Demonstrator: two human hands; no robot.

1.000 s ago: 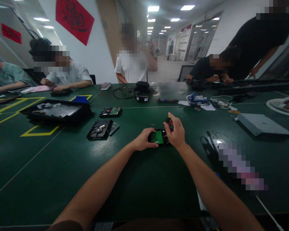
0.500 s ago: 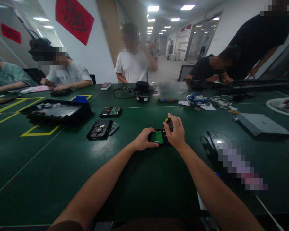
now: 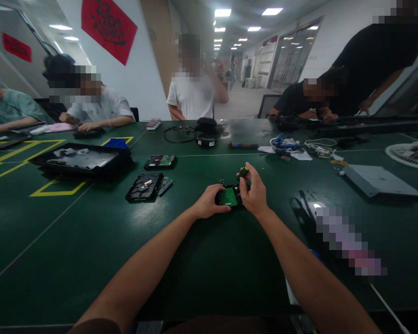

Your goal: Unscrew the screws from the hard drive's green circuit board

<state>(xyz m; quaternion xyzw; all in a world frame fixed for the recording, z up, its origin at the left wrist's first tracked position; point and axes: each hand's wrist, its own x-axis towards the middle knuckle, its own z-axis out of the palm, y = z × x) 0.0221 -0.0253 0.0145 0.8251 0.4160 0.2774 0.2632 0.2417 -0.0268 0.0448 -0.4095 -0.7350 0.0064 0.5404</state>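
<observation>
We take the black drive (image 3: 230, 195) as the centre of the clock, with twelve pointing away from us. It lies on the green table (image 3: 195, 260), its green board (image 3: 227, 198) facing up. At nine o'clock is our left hand (image 3: 209, 202), closed around this end of the drive, with the thumb along the near edge. Compared with half a second ago, both keep almost the same place.

What changes is at our right hand (image 3: 255, 193), at three o'clock. Its thumb and fingers are gripping the green and yellow handle (image 3: 244, 172), at about one o'clock, and more of this handle is showing now. In the earlier picture we see mainly a yellow patch between the fingers; now a green side is visible too. We judge that the fingers roll the handle or take a new hold of it; which one, we cannot tell. For the work in hand, this seems to mean that the tool is being turned at the drive, while the left hand steadies it. The tool's lower end is hidden, so we cannot say whether it touches the drive.

Just beyond the drive, towards eleven o'clock, the small bright pieces (image 3: 221, 180) look unmoved. Between nine and ten, the open black case (image 3: 143, 187) and the loose circuit board (image 3: 166, 185) also stay as they are.
</observation>
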